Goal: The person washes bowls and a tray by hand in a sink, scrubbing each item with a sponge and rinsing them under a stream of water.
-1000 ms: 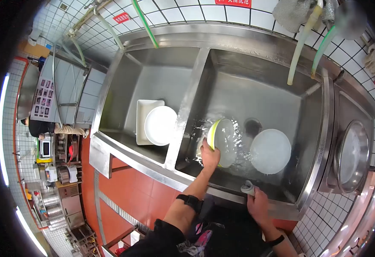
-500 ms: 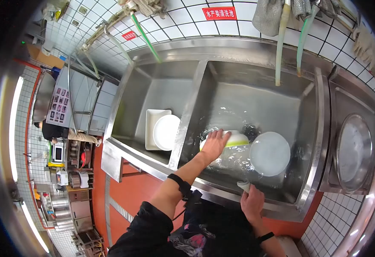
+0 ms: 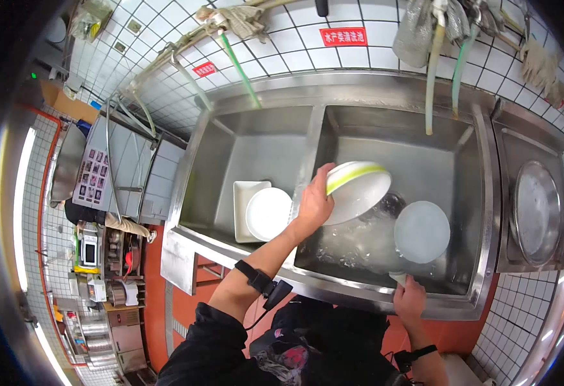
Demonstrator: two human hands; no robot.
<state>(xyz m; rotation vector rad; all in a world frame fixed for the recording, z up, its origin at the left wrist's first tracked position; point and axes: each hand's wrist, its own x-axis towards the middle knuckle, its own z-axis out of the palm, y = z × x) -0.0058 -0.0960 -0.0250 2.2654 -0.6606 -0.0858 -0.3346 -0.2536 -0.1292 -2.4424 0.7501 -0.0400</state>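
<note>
**Lifting the wet bowl clear of the water**

We stand at the double stainless-steel sink (image 3: 352,297). Its right basin (image 3: 391,135) holds shallow water. Its left basin (image 3: 256,148) holds a white square tray (image 3: 240,190) with a round white plate (image 3: 269,213) on it. Our left hand (image 3: 314,202) grips the round white bowl with the green rim band (image 3: 359,190) by its near edge. The bowl is tilted, above the water and close to the divider between the basins. A flat round white dish (image 3: 421,231) lies in the water just to the right, apart from the bowl. Our right hand (image 3: 410,299) rests on the front rim, fingers curled on a small pale wad (image 3: 398,278); we cannot tell what it is. We judge this a one-edge hold on a slippery bowl. So we would set the thumb well inside, spread the fingers beneath, let the water run off over the right basin, and mind the divider
</note>
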